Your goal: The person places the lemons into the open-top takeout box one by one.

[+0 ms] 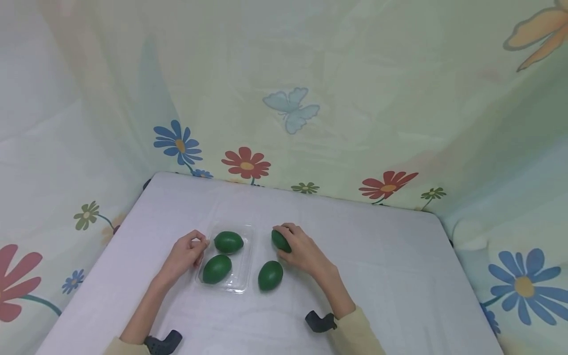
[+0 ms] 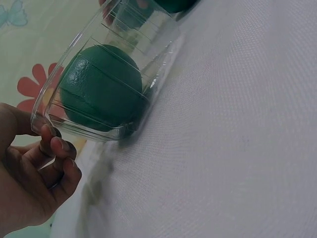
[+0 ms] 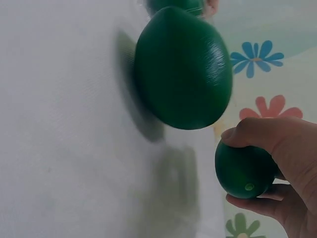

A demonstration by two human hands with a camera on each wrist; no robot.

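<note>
A clear plastic box (image 1: 241, 277) lies on the table with two green limes in it, a rear lime (image 1: 228, 242) and a front lime (image 1: 217, 269). At its left side my left hand (image 1: 183, 254) pinches the rim between thumb and fingers, as the left wrist view shows. To the right of the box, my right hand (image 1: 306, 252) grips another lime (image 3: 243, 171) between thumb and fingers. Whether that lime touches the table I cannot tell. One more lime (image 1: 270, 275) sits on the cloth between the box and my right hand, nearer to me.
A white cloth (image 1: 381, 276) covers the table. Behind it hangs a pale curtain (image 1: 355, 98) with printed flowers and a butterfly, and it also closes off both sides. Dark devices are strapped to the left wrist (image 1: 164, 342) and right wrist (image 1: 320, 321).
</note>
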